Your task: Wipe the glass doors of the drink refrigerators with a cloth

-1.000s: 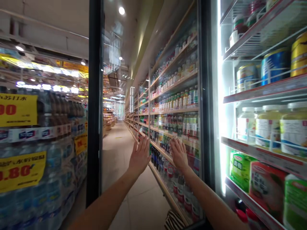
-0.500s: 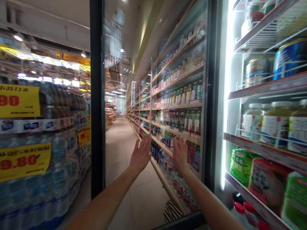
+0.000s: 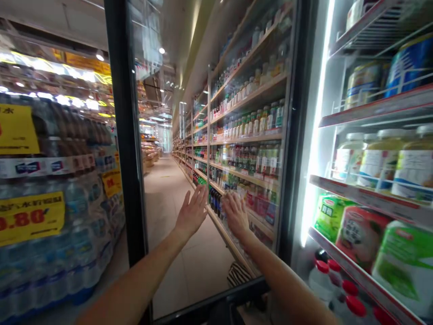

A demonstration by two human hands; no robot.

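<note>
My left hand (image 3: 192, 211) is raised in front of the glass door (image 3: 165, 266), fingers stretched out and a little apart. To its right, my right hand (image 3: 234, 214) is up at about the same height; its fingers are slightly bent, somewhat blurred, and nothing shows in them. Both palms face the pane, but whether they touch the glass I cannot tell. A black frame (image 3: 123, 131) edges the door, which stands swung out beside a lit cooler. Shelves of bottles appear in the glass behind my hands.
Right of the door, cooler shelves (image 3: 365, 198) hold bottled drinks (image 3: 379, 158), green and red packs (image 3: 361, 232) and red-capped bottles (image 3: 321, 273). At left stand stacked water bottles (image 3: 67, 257) with yellow price signs (image 3: 32, 216). A striped item (image 3: 238, 274) shows low in the glass.
My view has shifted, so the cooler shelves sit further left and higher and more of the door's bottom edge shows. Both hands appear further left, the right one closer to the left.
</note>
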